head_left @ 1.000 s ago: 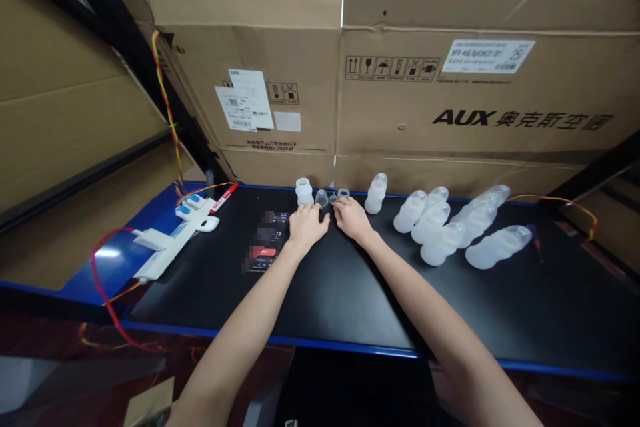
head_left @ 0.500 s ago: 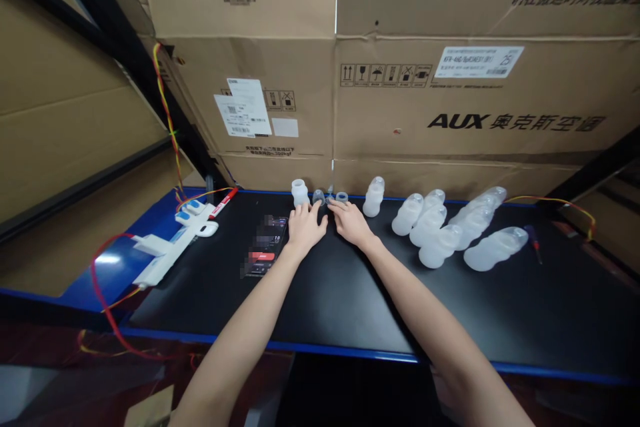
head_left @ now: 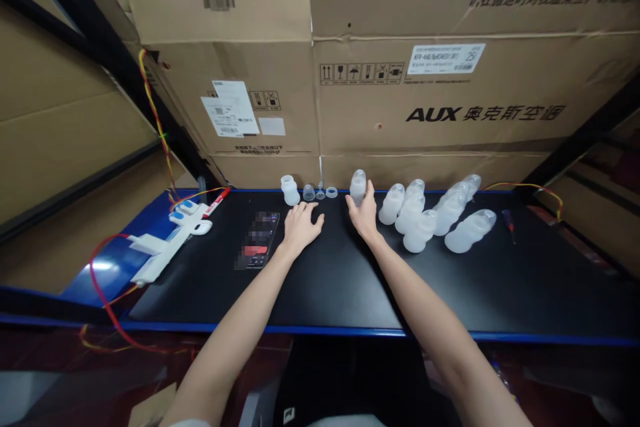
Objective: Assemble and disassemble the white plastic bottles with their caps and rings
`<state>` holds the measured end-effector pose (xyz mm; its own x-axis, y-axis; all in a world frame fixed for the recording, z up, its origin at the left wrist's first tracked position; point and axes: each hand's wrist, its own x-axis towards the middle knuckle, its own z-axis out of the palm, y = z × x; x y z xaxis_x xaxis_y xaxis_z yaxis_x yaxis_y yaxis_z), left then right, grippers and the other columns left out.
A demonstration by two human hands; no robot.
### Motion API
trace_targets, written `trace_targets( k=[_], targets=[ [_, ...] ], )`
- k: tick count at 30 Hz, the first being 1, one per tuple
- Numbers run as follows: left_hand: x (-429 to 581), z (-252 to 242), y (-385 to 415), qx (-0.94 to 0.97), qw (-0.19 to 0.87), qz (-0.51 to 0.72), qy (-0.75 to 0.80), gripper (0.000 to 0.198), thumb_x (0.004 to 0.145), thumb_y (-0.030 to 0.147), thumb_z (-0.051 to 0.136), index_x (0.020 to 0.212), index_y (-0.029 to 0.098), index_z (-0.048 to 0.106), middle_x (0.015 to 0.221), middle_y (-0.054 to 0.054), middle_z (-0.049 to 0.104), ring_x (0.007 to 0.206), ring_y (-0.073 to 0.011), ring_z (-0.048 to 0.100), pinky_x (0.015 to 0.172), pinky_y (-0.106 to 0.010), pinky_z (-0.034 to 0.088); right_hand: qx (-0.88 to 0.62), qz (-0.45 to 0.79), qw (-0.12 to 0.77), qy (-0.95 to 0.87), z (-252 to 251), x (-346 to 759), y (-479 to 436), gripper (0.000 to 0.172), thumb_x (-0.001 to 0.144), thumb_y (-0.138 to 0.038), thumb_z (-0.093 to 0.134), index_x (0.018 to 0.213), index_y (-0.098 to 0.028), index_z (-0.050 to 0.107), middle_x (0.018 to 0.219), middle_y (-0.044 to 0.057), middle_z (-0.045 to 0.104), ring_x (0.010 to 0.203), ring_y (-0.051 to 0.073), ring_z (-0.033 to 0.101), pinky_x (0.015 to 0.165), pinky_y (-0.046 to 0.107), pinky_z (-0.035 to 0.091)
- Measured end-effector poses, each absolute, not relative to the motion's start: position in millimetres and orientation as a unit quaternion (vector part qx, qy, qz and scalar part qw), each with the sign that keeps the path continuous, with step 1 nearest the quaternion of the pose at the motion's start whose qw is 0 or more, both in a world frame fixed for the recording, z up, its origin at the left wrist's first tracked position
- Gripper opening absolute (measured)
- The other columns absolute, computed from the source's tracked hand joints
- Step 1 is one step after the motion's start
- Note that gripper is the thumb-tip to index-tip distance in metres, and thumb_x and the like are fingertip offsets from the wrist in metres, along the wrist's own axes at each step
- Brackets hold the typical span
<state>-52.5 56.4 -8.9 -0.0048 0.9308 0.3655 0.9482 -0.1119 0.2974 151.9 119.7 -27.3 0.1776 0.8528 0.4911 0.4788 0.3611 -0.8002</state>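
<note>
A makeshift work corner, by its look in a storeroom or small workshop; which of the two cannot be told.
Slanting black metal posts [head_left: 187, 140] at the left and right of the frame suggest heavy racking. Across the top, a big cardboard panel [head_left: 360, 137] with AUX lettering, shipping labels and handling symbols serves as a back wall. The blue-edged desk [head_left: 330, 293] fills the middle, with several like bottles [head_left: 470, 232] grouped at centre right and a screwdriver-like tool [head_left: 509, 225] beyond them. Centre left lies a white power strip [head_left: 165, 250], near loosely hung twisted wires [head_left: 154, 110].
</note>
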Motion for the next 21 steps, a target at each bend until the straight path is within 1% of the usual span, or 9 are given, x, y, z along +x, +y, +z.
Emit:
trace_targets(
  k=[1,2,4,6,9,13,17,19,21],
  targets=[
    [-51.8,-8.8,56.4,-0.702,0.011,-0.241,-0.670,0.040,0.101,0.042,0.065,0.136,0.023,0.072,0.128,-0.011,0.074,0.122,-0.0335,0.066,0.110,-0.047,0.048,-0.528,0.196,0.546,-0.620,-30.5,152.5,120.9,0.076,0.096,-0.044,0.066,0.160,-0.009,0.042,0.152,0.027,0.062,0.141,0.038,0.062,0.119,0.056,0.050],
    [-51.8,-8.7,56.9,-0.694,0.003,-0.240,-0.679,0.038,0.101,0.042,0.065,0.133,0.023,0.073,0.128,-0.012,0.073,0.123,-0.0343,0.066,0.110,-0.048,0.048,-0.514,0.211,0.549,-0.625,-32.9,152.3,121.0,0.067,0.094,-0.043,0.067,0.151,-0.011,0.052,0.143,0.024,0.069,0.131,0.036,0.069,0.115,0.054,0.053],
    [-54.0,-9.0,58.9,-0.669,-0.011,-0.241,-0.703,0.034,0.100,0.042,0.066,0.127,0.023,0.074,0.126,-0.013,0.073,0.125,-0.0358,0.064,0.109,-0.050,0.048,-0.480,0.227,0.557,-0.639,-35.4,150.5,119.1,0.055,0.092,-0.043,0.070,0.139,-0.016,0.062,0.131,0.018,0.076,0.119,0.033,0.074,0.108,0.051,0.058],
    [-57.8,-9.9,61.0,-0.641,-0.017,-0.241,-0.729,0.029,0.100,0.043,0.066,0.118,0.022,0.074,0.122,-0.014,0.072,0.123,-0.0369,0.063,0.107,-0.050,0.049,-0.454,0.233,0.556,-0.656,-35.7,147.9,116.1,0.051,0.091,-0.043,0.073,0.136,-0.019,0.064,0.128,0.016,0.077,0.115,0.032,0.075,0.104,0.050,0.059],
    [-64.1,-12.0,63.3,-0.612,-0.007,-0.237,-0.754,0.027,0.097,0.045,0.067,0.106,0.020,0.070,0.119,-0.016,0.070,0.122,-0.0382,0.061,0.106,-0.051,0.048,-0.432,0.234,0.538,-0.685,-34.5,145.3,112.5,0.050,0.091,-0.042,0.075,0.135,-0.020,0.064,0.127,0.015,0.077,0.113,0.032,0.075,0.101,0.049,0.060],
    [-81.1,-15.1,68.2,-0.597,0.005,-0.227,-0.769,0.029,0.097,0.049,0.067,0.101,0.021,0.068,0.118,-0.016,0.067,0.123,-0.0396,0.060,0.107,-0.053,0.047,-0.418,0.241,0.526,-0.701,-33.7,144.3,110.7,0.051,0.092,-0.042,0.076,0.136,-0.020,0.064,0.129,0.015,0.077,0.114,0.032,0.075,0.101,0.049,0.060],
    [-117.8,-15.7,74.5,-0.611,0.016,-0.227,-0.758,0.028,0.096,0.050,0.068,0.099,0.022,0.067,0.115,-0.015,0.070,0.119,-0.0388,0.061,0.102,-0.052,0.048,-0.414,0.242,0.516,-0.710,-33.5,143.1,110.1,0.051,0.092,-0.042,0.076,0.136,-0.021,0.063,0.128,0.014,0.077,0.113,0.032,0.075,0.100,0.049,0.060],
    [-137.9,-14.7,77.6,-0.609,0.021,-0.245,-0.754,0.027,0.094,0.049,0.072,0.096,0.022,0.067,0.109,-0.013,0.071,0.114,-0.0372,0.063,0.099,-0.050,0.050,-0.415,0.238,0.508,-0.717,-32.5,142.3,109.7,0.050,0.093,-0.043,0.076,0.136,-0.021,0.063,0.128,0.014,0.077,0.113,0.032,0.075,0.099,0.049,0.060],
    [-152.7,-14.6,80.7,-0.578,0.017,-0.270,-0.770,0.023,0.090,0.042,0.077,0.092,0.021,0.067,0.100,-0.012,0.070,0.106,-0.0354,0.064,0.096,-0.049,0.051,-0.420,0.232,0.502,-0.720,-31.1,141.7,108.9,0.051,0.093,-0.042,0.075,0.137,-0.021,0.062,0.129,0.014,0.076,0.113,0.031,0.074,0.099,0.048,0.060]
  ],
)
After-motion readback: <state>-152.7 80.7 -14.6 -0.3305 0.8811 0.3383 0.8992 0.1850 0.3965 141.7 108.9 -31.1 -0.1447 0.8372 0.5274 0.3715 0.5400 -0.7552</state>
